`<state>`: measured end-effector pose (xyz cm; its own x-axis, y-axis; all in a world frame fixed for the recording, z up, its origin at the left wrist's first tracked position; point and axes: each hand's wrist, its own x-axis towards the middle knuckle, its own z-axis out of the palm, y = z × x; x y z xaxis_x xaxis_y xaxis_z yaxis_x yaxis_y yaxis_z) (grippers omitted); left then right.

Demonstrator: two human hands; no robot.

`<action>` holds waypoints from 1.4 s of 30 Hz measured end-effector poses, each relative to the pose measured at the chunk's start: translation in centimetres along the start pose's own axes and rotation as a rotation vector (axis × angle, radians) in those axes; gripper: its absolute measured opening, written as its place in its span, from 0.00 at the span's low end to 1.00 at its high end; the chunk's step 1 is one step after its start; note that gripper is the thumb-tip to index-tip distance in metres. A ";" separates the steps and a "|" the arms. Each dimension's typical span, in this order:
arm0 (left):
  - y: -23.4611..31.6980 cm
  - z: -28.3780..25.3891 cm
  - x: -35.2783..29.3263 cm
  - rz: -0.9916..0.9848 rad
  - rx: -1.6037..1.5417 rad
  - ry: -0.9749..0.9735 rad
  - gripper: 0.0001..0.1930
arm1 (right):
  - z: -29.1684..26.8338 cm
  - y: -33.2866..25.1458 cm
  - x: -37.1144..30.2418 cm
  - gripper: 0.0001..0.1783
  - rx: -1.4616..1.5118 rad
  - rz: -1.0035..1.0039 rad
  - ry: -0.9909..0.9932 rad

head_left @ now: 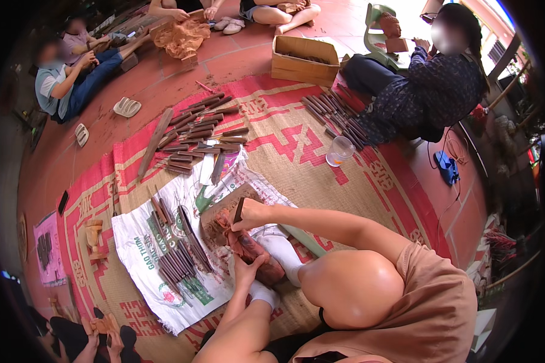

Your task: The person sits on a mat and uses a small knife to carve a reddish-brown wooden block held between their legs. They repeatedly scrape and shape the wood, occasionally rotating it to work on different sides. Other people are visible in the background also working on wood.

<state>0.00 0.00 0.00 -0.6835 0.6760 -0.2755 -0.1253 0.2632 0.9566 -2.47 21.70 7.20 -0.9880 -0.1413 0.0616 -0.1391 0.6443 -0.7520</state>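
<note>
A reddish-brown wood carving [255, 249] lies between my feet, its upper end near a wooden block [215, 221] strewn with shavings. My left hand [248, 269] is closed around its side. Over its far end my right hand [252, 213] grips a dark-handled carving chisel [238, 212]; the blade points down at the wood, and I cannot make out its tip. Left of the carving, several dark-handled chisels [178, 261] lie in rows on a white woven sack [136, 233].
More chisels [200, 128] are piled on the red and tan mat [272, 160], others [333, 115] beside a clear plastic cup [340, 151]. A cardboard box [306, 63] stands beyond. At the right a person [430, 78] works on a carved head [390, 27]. Other people sit around the mat.
</note>
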 end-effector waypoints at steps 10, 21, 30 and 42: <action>0.1 -0.4 0.0 -0.041 0.034 0.001 0.47 | -0.2 1.3 0.7 0.10 0.135 -0.036 0.047; -0.7 -0.6 0.0 0.011 0.003 0.010 0.44 | -0.4 0.8 1.3 0.11 0.059 -0.018 0.008; -0.1 -0.4 0.2 -0.018 0.070 0.014 0.45 | -0.2 1.4 1.0 0.10 -0.053 -0.118 -0.012; 0.0 -0.5 0.2 -0.015 0.040 -0.010 0.47 | 0.0 1.2 0.3 0.11 0.117 0.014 0.075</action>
<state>-0.54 -0.20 -0.05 -0.6742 0.6788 -0.2910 -0.1067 0.3003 0.9479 -2.99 22.47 6.30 -0.9927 -0.0735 0.0956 -0.1204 0.5533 -0.8242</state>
